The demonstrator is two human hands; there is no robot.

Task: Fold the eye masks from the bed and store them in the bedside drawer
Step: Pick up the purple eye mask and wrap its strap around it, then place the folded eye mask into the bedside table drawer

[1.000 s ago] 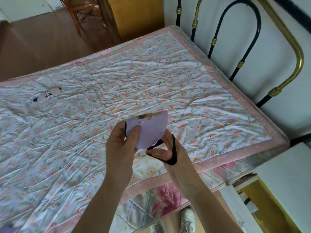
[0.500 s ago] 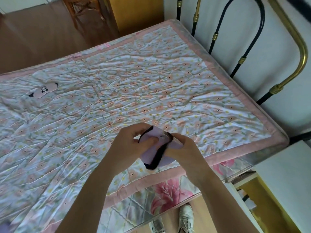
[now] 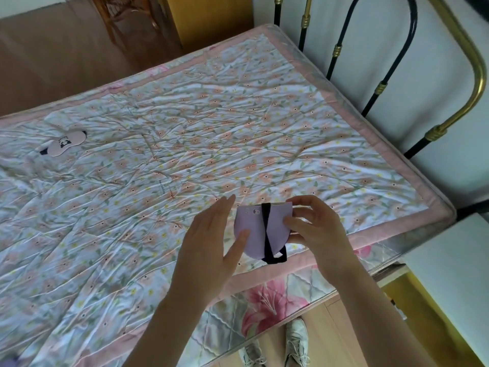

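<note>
A pink eye mask (image 3: pixel 64 143) lies flat far left on the bed (image 3: pixel 185 154), waiting its turn. The left hand (image 3: pixel 211 250) hangs open, fingers loosely spread, thumb touching the folded lilac eye mask (image 3: pixel 251 231), seemingly steadying it. The right hand (image 3: pixel 315 229) pinches its edge so the black strap (image 3: pixel 266 234) wrapped round stays in place.

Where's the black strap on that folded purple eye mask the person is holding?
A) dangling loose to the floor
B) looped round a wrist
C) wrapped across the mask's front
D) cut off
C: the black strap crosses the front of the folded purple eye mask, looping under its lower edge.
</note>
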